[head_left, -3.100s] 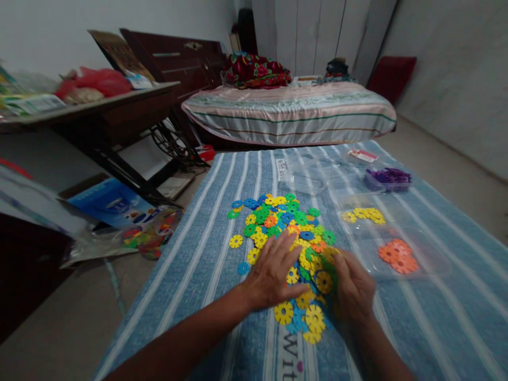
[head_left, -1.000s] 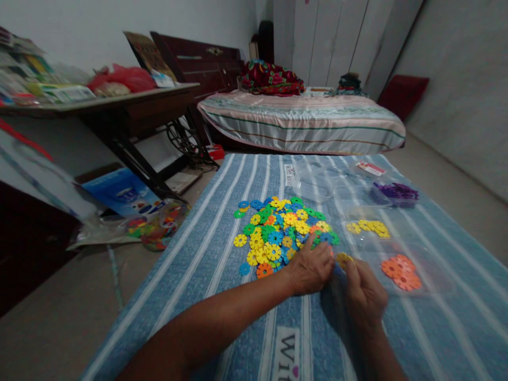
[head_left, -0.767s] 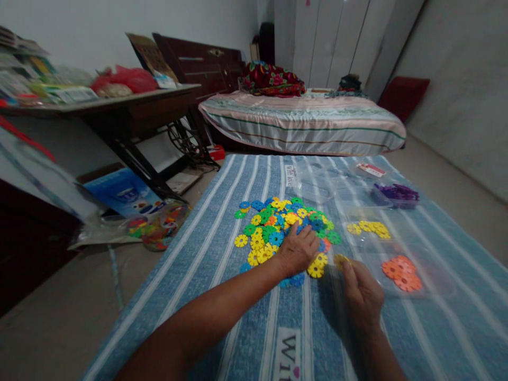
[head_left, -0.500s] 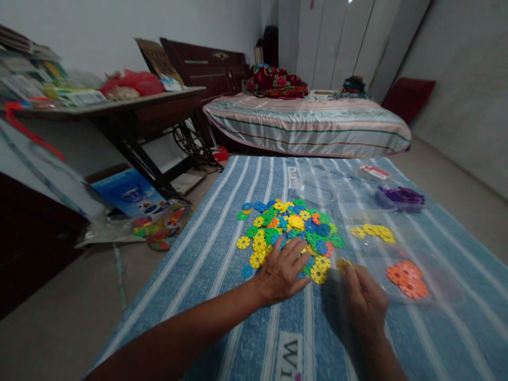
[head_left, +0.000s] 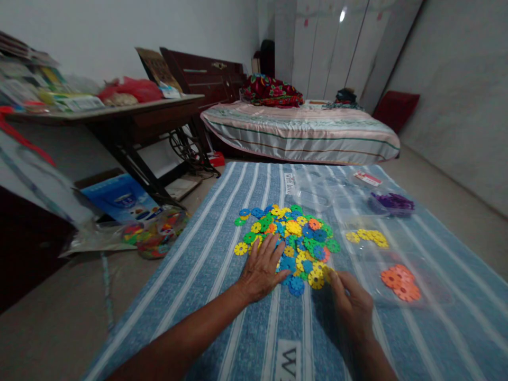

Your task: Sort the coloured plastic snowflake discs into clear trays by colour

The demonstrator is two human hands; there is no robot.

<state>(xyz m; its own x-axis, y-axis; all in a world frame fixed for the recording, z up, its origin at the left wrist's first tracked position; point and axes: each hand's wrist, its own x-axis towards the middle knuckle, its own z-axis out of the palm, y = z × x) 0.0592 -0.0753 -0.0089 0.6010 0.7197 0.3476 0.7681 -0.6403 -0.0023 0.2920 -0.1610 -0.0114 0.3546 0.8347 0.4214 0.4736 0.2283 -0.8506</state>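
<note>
Notched discs (head_left: 293, 228) in blue, green, yellow and orange are heaped near the middle of the blue-striped worktop (head_left: 444, 338). Taken from this pile, with twelve straight ahead, the bed (head_left: 299, 132) is set at twelve, beyond the far edge, with a flowered red quilt (head_left: 272, 91) bundled on it. A sewing table (head_left: 159, 117), topped by a red bag (head_left: 138, 89), is placed between ten and eleven. Clear trays are laid out alongside: one (head_left: 431, 283) near four, with orange discs (head_left: 402, 284) in it, another holding yellow discs (head_left: 367, 236) at three; purple pieces (head_left: 392, 200) are boxed at two. The pile is partly covered at eight by the left hand (head_left: 260, 270), laid palm down, fingers apart. The right hand (head_left: 353, 301) is held towards five, between pile and orange discs; a yellow disc (head_left: 328, 272) is pinched by its fingertips at the pile's edge, its tilt hard to make out. Most heaped discs are laid flat, faces upward; being round, they are equal along every axis.
</note>
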